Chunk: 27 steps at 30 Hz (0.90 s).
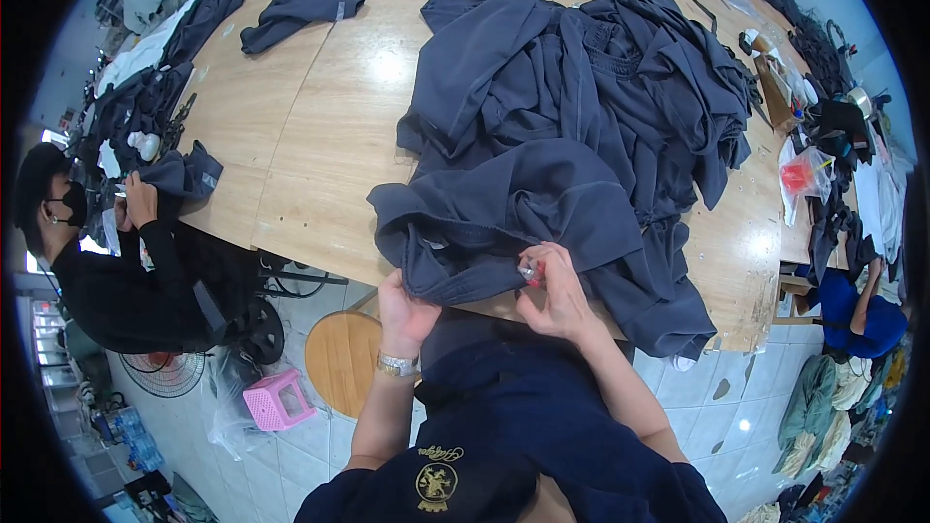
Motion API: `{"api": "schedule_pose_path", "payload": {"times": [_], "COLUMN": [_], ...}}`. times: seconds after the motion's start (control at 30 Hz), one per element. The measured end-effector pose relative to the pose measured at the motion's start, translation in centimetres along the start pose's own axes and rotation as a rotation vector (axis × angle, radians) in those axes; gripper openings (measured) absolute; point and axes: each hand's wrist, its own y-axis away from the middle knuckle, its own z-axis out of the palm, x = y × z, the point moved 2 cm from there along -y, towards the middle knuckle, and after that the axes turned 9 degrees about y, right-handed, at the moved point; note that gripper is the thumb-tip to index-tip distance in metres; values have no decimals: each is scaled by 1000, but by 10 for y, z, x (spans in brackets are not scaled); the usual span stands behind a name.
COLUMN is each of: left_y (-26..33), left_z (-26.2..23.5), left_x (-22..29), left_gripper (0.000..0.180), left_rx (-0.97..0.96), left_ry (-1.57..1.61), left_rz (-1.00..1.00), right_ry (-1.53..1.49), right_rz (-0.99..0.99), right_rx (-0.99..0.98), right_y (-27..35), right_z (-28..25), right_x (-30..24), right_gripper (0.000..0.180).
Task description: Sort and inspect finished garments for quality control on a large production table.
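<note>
A dark slate-grey garment (pixel 542 194) lies at the table's near edge, its gathered waistband opening toward me. My left hand (pixel 407 315) is closed on the left end of that waistband, thumb up against the cloth. In my closed right hand (pixel 557 298) is a small red-and-silver hand tool (pixel 531 273), held at the right part of the waistband. Most of the tool is hidden by my fingers, so its exact kind is not clear. Behind the garment rises a heap of similar dark garments (pixel 601 68), touching it.
The wooden table (pixel 320 126) carries another folded dark piece (pixel 305 15) at the far left. A co-worker (pixel 126 261) handles dark cloth on the left; another person (pixel 862 305) is at the right. A round wooden stool (pixel 344 363) and a pink stool (pixel 278 400) stand below.
</note>
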Motion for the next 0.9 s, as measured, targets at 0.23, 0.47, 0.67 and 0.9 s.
{"api": "schedule_pose_path", "payload": {"times": [0.23,0.47,0.67,0.9], "left_y": [-15,-10,-24,-8], "left_z": [-25,61,69,93], "left_x": [2,24,35,25], "left_gripper": [51,33,19,34], "left_rx": [251,-305,-443,-491], "left_ry": [-654,-2133,-1981,-1558], "left_rz": [707,1055,737,382], "right_ry": [-52,-8,-53,-338], "right_rz": [309,320,399,386], "right_rx": [100,110,159,177], "right_y": [-4,-5,-6,-30], "right_z": [16,19,15,-10], "right_x": [6,14,21,-8], "right_gripper": [25,20,21,20]}}
